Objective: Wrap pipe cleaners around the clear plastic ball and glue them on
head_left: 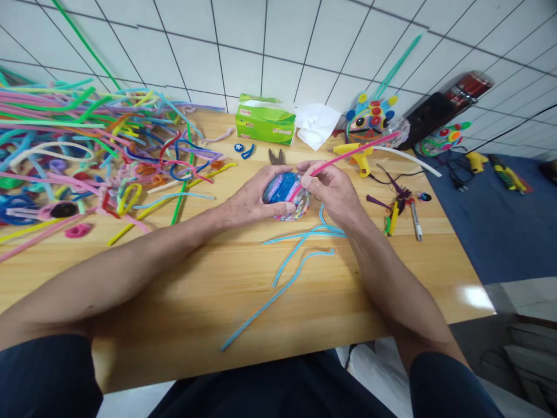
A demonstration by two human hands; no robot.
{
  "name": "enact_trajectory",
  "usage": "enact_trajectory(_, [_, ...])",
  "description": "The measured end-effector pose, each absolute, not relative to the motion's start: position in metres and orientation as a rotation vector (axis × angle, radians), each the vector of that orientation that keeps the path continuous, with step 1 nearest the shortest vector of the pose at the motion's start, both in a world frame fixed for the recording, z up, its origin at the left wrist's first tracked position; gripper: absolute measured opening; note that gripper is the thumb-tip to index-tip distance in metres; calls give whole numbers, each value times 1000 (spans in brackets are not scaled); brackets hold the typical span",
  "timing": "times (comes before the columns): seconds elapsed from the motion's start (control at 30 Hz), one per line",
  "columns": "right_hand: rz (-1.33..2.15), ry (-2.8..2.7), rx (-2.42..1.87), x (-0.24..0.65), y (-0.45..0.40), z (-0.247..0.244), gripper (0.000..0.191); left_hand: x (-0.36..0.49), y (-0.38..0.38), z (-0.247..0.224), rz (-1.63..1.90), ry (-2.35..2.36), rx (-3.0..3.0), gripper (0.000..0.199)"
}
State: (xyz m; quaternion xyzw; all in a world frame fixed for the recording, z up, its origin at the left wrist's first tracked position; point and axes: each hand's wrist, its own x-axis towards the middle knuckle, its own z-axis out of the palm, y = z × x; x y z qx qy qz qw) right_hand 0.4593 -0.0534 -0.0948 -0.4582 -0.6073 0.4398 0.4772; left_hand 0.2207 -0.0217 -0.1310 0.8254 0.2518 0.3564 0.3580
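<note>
My left hand (256, 197) is wrapped round the left side of a rounded object (285, 191), clear at its right end and covered with blue and purple strands. A pink pipe cleaner (348, 153) lies across this object and rises up to the right. My right hand (333, 188) pinches the pink pipe cleaner between thumb and fingers at the object's right edge. Light blue pipe cleaners (278, 295) lie on the wooden table (183, 313) below and to the right of the object.
A big heap of coloured pipe cleaners (87, 139) covers the left. Behind my hands are pliers (276, 157), a green tissue box (265, 121) and white tissue (317, 125). A yellow glue gun (359, 158), decorated figure (369, 122) and pen (416, 222) are to the right.
</note>
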Motion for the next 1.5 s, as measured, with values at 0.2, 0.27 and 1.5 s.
enact_trajectory(0.2, [1112,-1442,-1109,458,-54,-95,51,222,-23,-134,972,574,2172,79])
enact_trajectory(0.27, [1101,-1440,-1118,457,-54,-96,50,222,-23,-135,993,552,2183,77])
enact_trajectory(1.5, [1130,-1451,-1122,458,-51,-110,50,223,-29,-131,914,674,2112,75])
